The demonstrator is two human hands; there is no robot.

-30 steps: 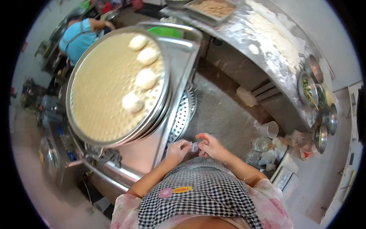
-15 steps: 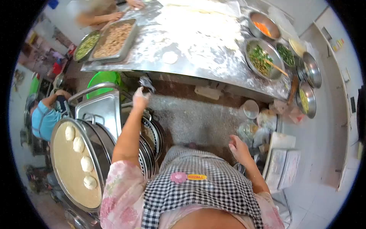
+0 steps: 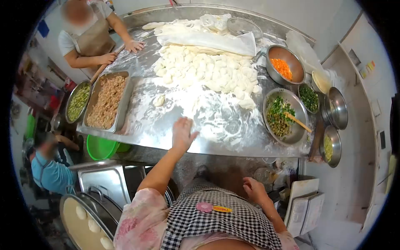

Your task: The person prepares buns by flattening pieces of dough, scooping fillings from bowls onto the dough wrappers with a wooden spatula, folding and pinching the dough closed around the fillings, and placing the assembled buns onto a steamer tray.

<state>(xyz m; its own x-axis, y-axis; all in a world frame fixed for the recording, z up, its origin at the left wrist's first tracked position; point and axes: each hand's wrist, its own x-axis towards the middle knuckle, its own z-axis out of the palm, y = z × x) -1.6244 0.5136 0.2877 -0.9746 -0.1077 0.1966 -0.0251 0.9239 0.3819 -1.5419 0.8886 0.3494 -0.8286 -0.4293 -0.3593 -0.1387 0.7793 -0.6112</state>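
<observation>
My left hand [image 3: 183, 134] is open at the near edge of the floured metal worktable [image 3: 158, 139], thumb spread to the side, nothing in it. It appears to rest on the tabletop, though contact is hard to confirm. Beyond it lie a small flattened dough piece [image 3: 158, 100] and a wide spread of dough lumps [image 3: 200, 68], partly under a white cloth [image 3: 208, 41]. Lower down, beside the checked apron [image 3: 221, 216], my right hand [image 3: 255, 191] hangs with loosely bent fingers and holds nothing visible.
Left on the table are a meat-filling tray [image 3: 121, 106] and a bowl of chopped greens [image 3: 79, 102]. A vegetable bowl with spoon [image 3: 285, 116] and carrot bowl [image 3: 287, 62] stand right. Another person [image 3: 89, 37] holds a rolling pin [image 3: 100, 71]. Steamer trays [image 3: 68, 221] stand lower left.
My left hand has moved right, from beside the trays below the table to its near edge. The view has shifted, showing more of the tabletop. My right hand stays low at my side.
</observation>
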